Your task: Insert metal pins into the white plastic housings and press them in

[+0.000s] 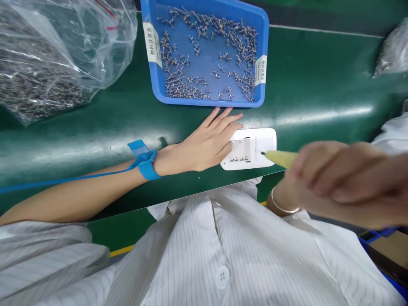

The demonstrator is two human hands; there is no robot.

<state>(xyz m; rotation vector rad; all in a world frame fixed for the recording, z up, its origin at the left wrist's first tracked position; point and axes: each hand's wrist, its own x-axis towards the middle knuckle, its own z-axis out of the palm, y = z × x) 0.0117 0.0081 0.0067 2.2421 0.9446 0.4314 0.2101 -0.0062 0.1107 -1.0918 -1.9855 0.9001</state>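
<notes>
A white plastic housing [267,142] with a rectangular open compartment lies on the green work surface. My left hand [204,146] lies flat at its left side, fingers stretched towards the blue tray, with the thumb and index finger by the housing's edge. A blue wrist strap [149,165] circles the left wrist. My right hand [338,178], blurred, is closed around a screwdriver with a yellow tapered nose [282,158]. Its dark tip appears over the right half of the housing; whether it touches cannot be told. The tool's rear is hidden by the hand.
Behind the housing stands a blue tray [208,102] with many loose small screws. A clear plastic bag [41,85] full of small metal parts lies at left. Another bag [392,53] lies at far right, above white cloth [393,134]. The strap's blue cord [63,182] runs left.
</notes>
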